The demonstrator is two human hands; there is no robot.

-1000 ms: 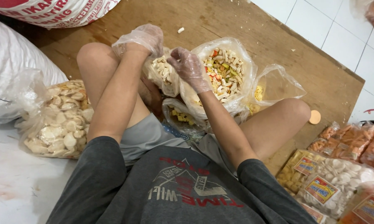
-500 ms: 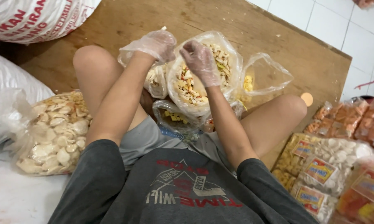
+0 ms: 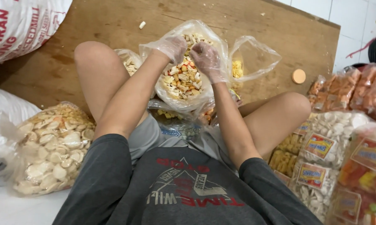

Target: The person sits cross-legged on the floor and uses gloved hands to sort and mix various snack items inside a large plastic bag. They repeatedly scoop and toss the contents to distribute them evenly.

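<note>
Head view: the gloved left hand (image 3: 171, 48) and gloved right hand (image 3: 206, 62) pinch the mouth of a clear plastic bag of mixed coloured crackers (image 3: 181, 81), held between the knees over the brown wooden board (image 3: 279, 29); gathering the film evenly seems wise; open room lies far, packed snack bags (image 3: 321, 166) crowd right.

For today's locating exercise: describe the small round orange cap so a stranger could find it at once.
Start at the brown wooden board under the seated person. Go to its right side, past the puffed empty clear plastic bag. The small round orange cap lies flat there, alone: the only solid orange disc, unlike the scattered pale crumbs.
</note>
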